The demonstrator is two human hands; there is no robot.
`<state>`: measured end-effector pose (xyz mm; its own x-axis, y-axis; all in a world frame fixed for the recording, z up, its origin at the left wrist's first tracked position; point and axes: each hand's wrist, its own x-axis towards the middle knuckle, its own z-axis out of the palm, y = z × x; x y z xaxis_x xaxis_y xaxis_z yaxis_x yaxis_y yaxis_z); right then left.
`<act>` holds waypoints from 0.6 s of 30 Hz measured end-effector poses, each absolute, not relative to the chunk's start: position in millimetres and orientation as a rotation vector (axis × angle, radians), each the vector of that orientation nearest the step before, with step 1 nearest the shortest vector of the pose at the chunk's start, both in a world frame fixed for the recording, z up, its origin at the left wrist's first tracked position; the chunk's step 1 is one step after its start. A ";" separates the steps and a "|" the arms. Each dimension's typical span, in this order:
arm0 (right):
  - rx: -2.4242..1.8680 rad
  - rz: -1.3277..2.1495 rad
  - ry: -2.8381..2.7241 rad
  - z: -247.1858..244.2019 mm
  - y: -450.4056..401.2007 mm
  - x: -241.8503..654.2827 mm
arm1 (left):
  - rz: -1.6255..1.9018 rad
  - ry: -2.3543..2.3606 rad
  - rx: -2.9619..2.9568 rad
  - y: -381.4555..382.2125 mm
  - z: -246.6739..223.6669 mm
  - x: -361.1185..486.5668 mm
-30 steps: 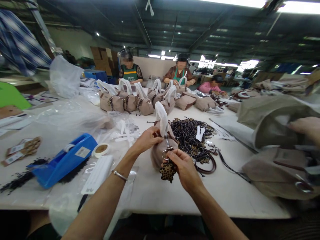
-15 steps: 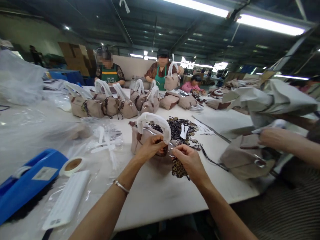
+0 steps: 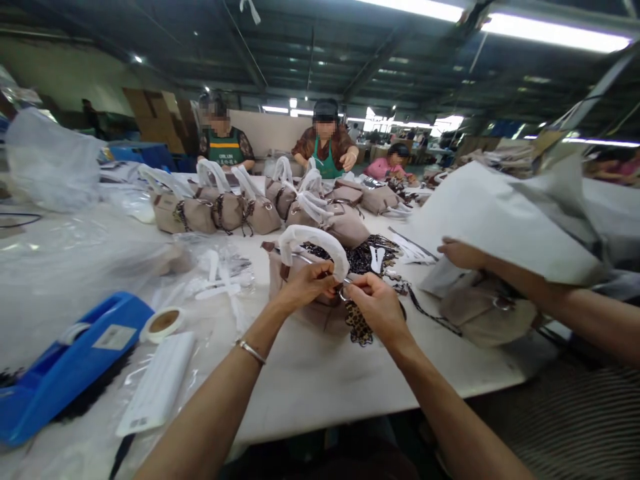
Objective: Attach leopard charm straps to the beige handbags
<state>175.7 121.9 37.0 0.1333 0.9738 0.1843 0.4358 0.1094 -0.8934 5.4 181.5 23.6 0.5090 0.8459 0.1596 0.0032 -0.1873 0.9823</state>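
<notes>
A beige handbag [image 3: 315, 317] with a white-wrapped handle [image 3: 320, 241] stands on the table in front of me. My left hand [image 3: 313, 287] is closed on the bag's top edge, beside the foot of the handle. My right hand [image 3: 377, 303] pinches a metal ring [image 3: 344, 293] at the bag's right side, close to the left fingertips. A leopard-print charm [image 3: 359, 325] hangs below the ring. Behind the bag lies a pile of dark braided straps [image 3: 357, 257] with white paper pieces [image 3: 377, 259] on it.
At left are a blue tape dispenser [image 3: 75, 370], a tape roll [image 3: 163, 323], a white block [image 3: 159, 380] and plastic film. Wrapped handbags [image 3: 227, 210] line the back. At right, another person's hand [image 3: 463, 253] is near a bag and white sheet [image 3: 500, 213]. People stand opposite.
My hands have drawn closer together at the ring. The neighbour's hand moved left with the white sheet lifted. Across the table, the raised bag is down among the others.
</notes>
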 end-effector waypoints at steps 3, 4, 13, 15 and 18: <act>-1.453 0.762 -1.427 35.5 123.1 177.8 | 0.907 0.723 1.576 179.5 22.6 4.9; -1.449 0.767 -1.431 35.9 123.5 177.6 | 0.915 0.718 1.573 178.8 22.7 4.9; -1.472 0.662 -1.493 37.4 126.7 170.1 | 1.029 0.650 1.515 172.3 16.7 5.6; -1.473 0.677 -1.495 35.0 129.6 170.6 | 1.041 0.627 1.533 171.9 15.3 5.0; -1.479 0.679 -1.533 34.4 133.8 172.7 | 1.025 0.596 1.557 172.7 15.0 2.9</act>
<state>172.7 133.8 34.4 0.0908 0.9724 0.2148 0.4943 0.1432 -0.8574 2.9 172.7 15.0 0.4944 0.8187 0.2919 -0.1517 -0.2494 0.9564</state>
